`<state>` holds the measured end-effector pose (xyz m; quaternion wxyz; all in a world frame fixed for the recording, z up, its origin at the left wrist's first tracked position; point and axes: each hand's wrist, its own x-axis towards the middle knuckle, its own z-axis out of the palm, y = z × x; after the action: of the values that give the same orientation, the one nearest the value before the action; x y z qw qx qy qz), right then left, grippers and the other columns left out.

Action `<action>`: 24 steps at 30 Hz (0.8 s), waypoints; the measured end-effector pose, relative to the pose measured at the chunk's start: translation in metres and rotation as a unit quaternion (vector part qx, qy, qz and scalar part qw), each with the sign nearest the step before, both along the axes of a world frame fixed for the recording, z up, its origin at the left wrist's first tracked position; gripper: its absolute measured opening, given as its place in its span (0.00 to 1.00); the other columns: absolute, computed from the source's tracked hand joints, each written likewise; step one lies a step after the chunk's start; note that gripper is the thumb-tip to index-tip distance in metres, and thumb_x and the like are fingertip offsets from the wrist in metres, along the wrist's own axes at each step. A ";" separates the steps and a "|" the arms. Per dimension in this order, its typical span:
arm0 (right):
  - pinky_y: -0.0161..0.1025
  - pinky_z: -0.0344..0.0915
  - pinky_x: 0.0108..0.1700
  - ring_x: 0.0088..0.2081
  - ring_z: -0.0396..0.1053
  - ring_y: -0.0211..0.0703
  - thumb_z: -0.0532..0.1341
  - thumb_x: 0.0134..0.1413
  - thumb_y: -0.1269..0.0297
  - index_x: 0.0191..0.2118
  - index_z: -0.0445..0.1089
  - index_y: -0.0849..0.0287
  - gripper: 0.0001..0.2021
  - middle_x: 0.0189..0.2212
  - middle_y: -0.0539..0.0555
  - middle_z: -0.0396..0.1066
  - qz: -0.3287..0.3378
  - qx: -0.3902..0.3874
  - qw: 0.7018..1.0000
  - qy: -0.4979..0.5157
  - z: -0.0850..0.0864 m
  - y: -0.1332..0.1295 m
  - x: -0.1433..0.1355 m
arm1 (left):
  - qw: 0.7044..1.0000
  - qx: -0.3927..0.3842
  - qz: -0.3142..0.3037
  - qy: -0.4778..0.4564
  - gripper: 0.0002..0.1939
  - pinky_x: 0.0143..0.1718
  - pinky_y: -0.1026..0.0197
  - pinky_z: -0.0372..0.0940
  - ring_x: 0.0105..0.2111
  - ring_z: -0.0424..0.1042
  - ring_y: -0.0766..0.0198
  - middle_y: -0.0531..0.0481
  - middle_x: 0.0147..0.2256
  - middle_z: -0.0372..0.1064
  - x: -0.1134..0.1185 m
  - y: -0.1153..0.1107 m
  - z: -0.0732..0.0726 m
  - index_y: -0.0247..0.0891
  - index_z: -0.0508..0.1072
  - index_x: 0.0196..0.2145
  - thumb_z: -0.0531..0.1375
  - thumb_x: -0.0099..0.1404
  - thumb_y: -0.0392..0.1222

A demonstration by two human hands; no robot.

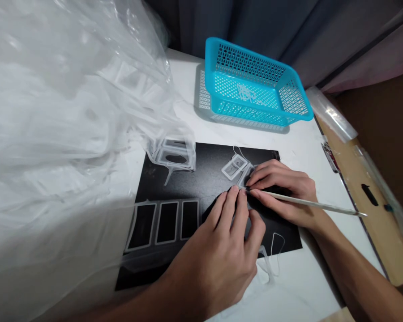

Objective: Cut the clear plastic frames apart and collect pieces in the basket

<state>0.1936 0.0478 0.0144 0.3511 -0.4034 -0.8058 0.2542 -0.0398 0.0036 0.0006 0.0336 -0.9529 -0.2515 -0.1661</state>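
Observation:
My right hand (285, 192) is closed around a slim pale stick-like tool (309, 202) with a shiny tip at its far right end. Its other end lies hidden among my fingertips, low over a black sheet (201, 170). Beside it, my left hand (221, 241) rests with outstretched fingertips on a strip of clear plastic with pale rectangular frames (190, 220), pressing it to the sheet. The fingertips of both hands nearly meet. Just beyond them are small translucent rectangular frame pieces (233, 167), partly covered by my right hand.
A blue perforated basket (258, 107) holding small white pieces stands at the back of the white table (184, 85). Bulky clear plastic sheeting (53, 112) fills the left side. A rolled clear film (334, 114) and a brown board (372, 214) lie at the right.

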 end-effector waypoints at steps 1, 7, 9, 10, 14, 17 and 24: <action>0.51 0.78 0.50 0.46 0.79 0.51 0.70 0.66 0.74 0.42 0.81 0.55 0.06 0.39 0.56 0.84 0.001 -0.001 1.000 0.001 0.000 0.000 0.000 | 1.000 0.001 -0.001 0.000 0.30 0.67 0.37 0.68 0.66 0.72 0.26 0.12 0.62 0.71 0.000 0.000 0.000 0.14 0.67 0.61 0.53 0.75 0.47; 0.52 0.78 0.49 0.45 0.80 0.51 0.69 0.67 0.73 0.42 0.81 0.54 0.05 0.38 0.55 0.84 0.000 0.008 1.000 -0.009 0.000 0.001 -0.001 | 1.000 0.006 0.000 0.005 0.30 0.66 0.37 0.69 0.65 0.73 0.26 0.11 0.61 0.71 0.000 0.000 0.001 0.14 0.67 0.60 0.53 0.74 0.48; 0.52 0.78 0.49 0.45 0.80 0.51 0.69 0.68 0.73 0.41 0.80 0.54 0.05 0.38 0.55 0.84 0.000 0.018 1.000 -0.018 0.000 0.001 -0.002 | 1.000 0.008 0.002 0.007 0.30 0.66 0.37 0.69 0.65 0.74 0.27 0.12 0.61 0.72 0.000 0.000 0.001 0.14 0.67 0.60 0.53 0.75 0.47; 0.52 0.78 0.49 0.45 0.80 0.51 0.69 0.68 0.73 0.41 0.80 0.54 0.05 0.38 0.55 0.84 0.001 0.023 1.000 -0.022 0.000 0.001 -0.002 | 1.000 0.010 0.002 0.008 0.30 0.66 0.38 0.69 0.65 0.74 0.27 0.13 0.61 0.72 0.000 0.001 0.001 0.14 0.67 0.60 0.53 0.75 0.47; 0.52 0.78 0.51 0.46 0.79 0.51 0.69 0.67 0.74 0.40 0.78 0.55 0.06 0.39 0.56 0.84 0.000 0.035 0.999 -0.028 -0.001 0.001 -0.002 | 1.000 0.012 0.000 0.010 0.30 0.65 0.38 0.70 0.65 0.74 0.27 0.14 0.61 0.73 0.000 0.001 0.002 0.14 0.68 0.60 0.52 0.75 0.47; 0.53 0.78 0.51 0.46 0.79 0.51 0.69 0.67 0.73 0.40 0.78 0.54 0.06 0.40 0.56 0.84 0.002 0.044 0.998 -0.036 -0.001 0.000 -0.001 | 1.000 0.007 -0.004 0.014 0.30 0.65 0.38 0.69 0.65 0.74 0.28 0.15 0.61 0.73 0.000 0.001 0.002 0.14 0.68 0.61 0.51 0.76 0.47; 0.52 0.79 0.51 0.45 0.79 0.51 0.69 0.67 0.74 0.40 0.77 0.55 0.06 0.39 0.56 0.84 0.007 0.072 0.995 -0.065 -0.003 0.001 0.000 | 1.000 -0.024 0.003 0.000 0.29 0.70 0.38 0.62 0.68 0.70 0.27 0.14 0.63 0.70 0.002 0.002 -0.001 0.17 0.66 0.61 0.53 0.74 0.47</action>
<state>0.1936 0.0485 0.0118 0.3239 -0.3870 -0.8461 0.1714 -0.0378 0.0060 0.0000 0.0110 -0.9528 -0.2582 -0.1596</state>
